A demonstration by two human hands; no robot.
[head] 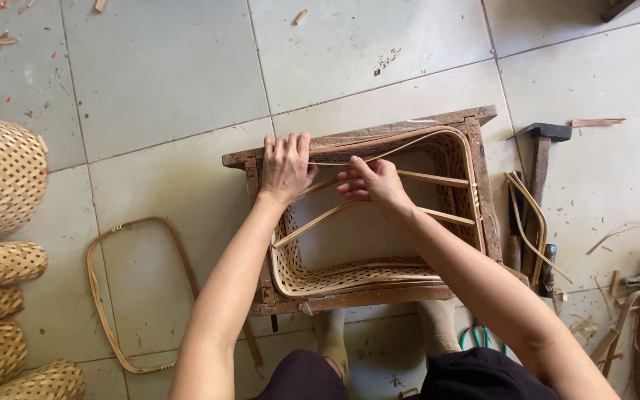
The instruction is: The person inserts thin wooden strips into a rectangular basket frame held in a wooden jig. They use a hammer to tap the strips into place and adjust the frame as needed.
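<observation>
The right hand (370, 185) pinched a thin bamboo strip (401, 152) between closed fingertips. The left hand (285, 167) lay with fingers curled over the far left rim of the woven basket (350, 278), which sat inside a wooden frame (483, 185). A hammer (538, 159) lay right; a bamboo hoop (124, 296) lay left.

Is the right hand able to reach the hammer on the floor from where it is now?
Probably yes. The right hand holds a thin strip inside the woven basket, and the hammer lies on bare tiles beyond the wooden frame, with nothing blocking; it must let go first.
</observation>
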